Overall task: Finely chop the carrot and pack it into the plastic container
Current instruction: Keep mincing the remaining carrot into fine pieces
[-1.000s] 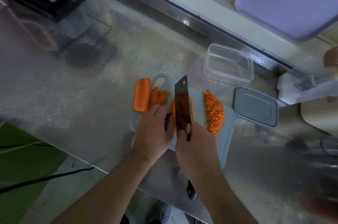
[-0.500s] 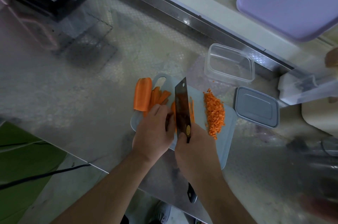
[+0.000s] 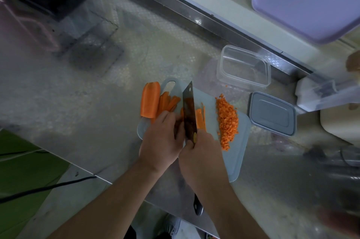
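Chopped carrot [image 3: 227, 119] on cutting board [image 3: 237, 153]; container [image 3: 243, 68] behind, lid [image 3: 272, 114] right.

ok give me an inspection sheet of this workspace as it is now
surface: steel counter, cutting board on it
job's things: chopped carrot pile; carrot half and carrot strips uncut; plastic container empty, grey lid beside it
clutter: purple board top right
hands: left hand holds carrot pieces; right hand grips cleaver
cables: black cable lower left
surroundings: metal ledge behind
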A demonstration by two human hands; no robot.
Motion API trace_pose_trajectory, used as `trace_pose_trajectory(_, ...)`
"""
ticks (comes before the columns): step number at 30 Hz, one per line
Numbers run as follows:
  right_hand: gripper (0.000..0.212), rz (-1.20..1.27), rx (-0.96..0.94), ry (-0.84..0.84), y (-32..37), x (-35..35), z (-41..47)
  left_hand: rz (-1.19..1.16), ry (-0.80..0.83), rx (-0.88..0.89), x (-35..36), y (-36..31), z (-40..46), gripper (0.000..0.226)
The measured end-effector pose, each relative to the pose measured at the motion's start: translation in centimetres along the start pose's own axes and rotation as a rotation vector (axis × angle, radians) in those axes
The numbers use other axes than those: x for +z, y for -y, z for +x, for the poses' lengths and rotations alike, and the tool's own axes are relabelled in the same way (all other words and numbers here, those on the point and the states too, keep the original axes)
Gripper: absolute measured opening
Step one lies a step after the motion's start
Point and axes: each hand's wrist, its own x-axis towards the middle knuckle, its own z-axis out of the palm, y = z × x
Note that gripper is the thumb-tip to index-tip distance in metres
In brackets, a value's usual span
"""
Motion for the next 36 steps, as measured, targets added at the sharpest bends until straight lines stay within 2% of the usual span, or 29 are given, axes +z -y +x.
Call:
trace_pose_trajectory(5, 0.021, 0.009, -0.01, -0.046, 0.5, 0.7, 0.5, -0.008, 0.001, 0.015, 0.0, 0.3, -0.1, 0.004)
trace_pose_trajectory(9, 0.017, 0.045, -0.046, -0.084, -0.2, 0.9, 0.6, -0.016, 0.003, 0.012, 0.0, 0.1, -0.1, 0.017)
trace_pose_trajectory(14, 0.013, 0.076, -0.082, -0.115, -1.2, 0.9, 0.6, -0.009, -0.01, 0.066, -0.1, 0.2, -0.1, 0.008)
trace_pose_trajectory(16, 0.019, 0.087, -0.091, -0.137, -1.2, 0.5, 0.5, -0.009, -0.019, 0.071, 0.0, 0.3, 0.0, 0.004)
trace_pose_trajectory(19, 0.013, 0.08, -0.108, -0.119, -1.2, -0.4, 0.1, 0.003, -0.029, 0.076, 0.1, 0.3, 0.0, 0.005)
trace_pose_trajectory(25, 0.021, 0.026, -0.101, -0.08, -0.9, -0.9, -0.3, -0.017, -0.062, 0.043, 0.0, -0.1, 0.0, 0.006)
trace_pose_trajectory(36, 0.019, -0.01, -0.083, -0.036, -1.0, -0.2, 0.0, -0.002, -0.027, 0.002, 0.1, -0.1, 0.0, 0.007)
